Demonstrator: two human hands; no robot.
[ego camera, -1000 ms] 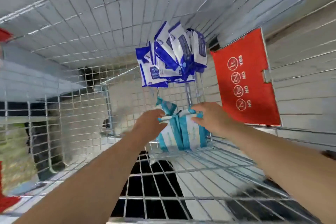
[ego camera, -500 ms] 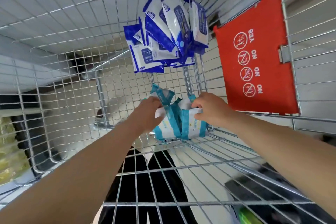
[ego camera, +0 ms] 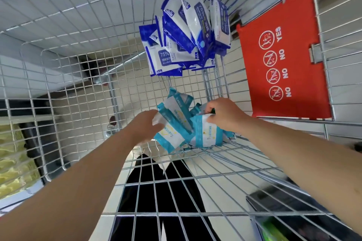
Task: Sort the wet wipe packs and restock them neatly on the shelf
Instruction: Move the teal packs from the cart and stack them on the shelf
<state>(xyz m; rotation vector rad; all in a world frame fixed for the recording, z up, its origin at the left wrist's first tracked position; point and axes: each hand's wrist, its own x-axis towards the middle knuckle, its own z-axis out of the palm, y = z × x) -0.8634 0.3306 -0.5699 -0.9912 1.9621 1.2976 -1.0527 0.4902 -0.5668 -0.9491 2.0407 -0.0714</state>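
The fingers of the right hand (ego camera: 225, 116) curl down over the top edges of the teal packs (ego camera: 188, 127), pinching at least one pack; the exact pack held is hidden beneath the knuckles. The fingers of the left hand (ego camera: 146, 126) press together against the left face of the same bunch, thumb side blurred, so a full grasp cannot be confirmed. Held between both hands, the teal packs stand on edge, which likely keeps one kind squared as a group for lifting.

Beyond the fingertips, well apart from them, the dark blue packs (ego camera: 186, 35) lean together as a separate cluster against the cart (ego camera: 64, 88) wall, indicating sorting by colour. To the right of the right hand hangs a red sign (ego camera: 305, 31). No shelf is in view.
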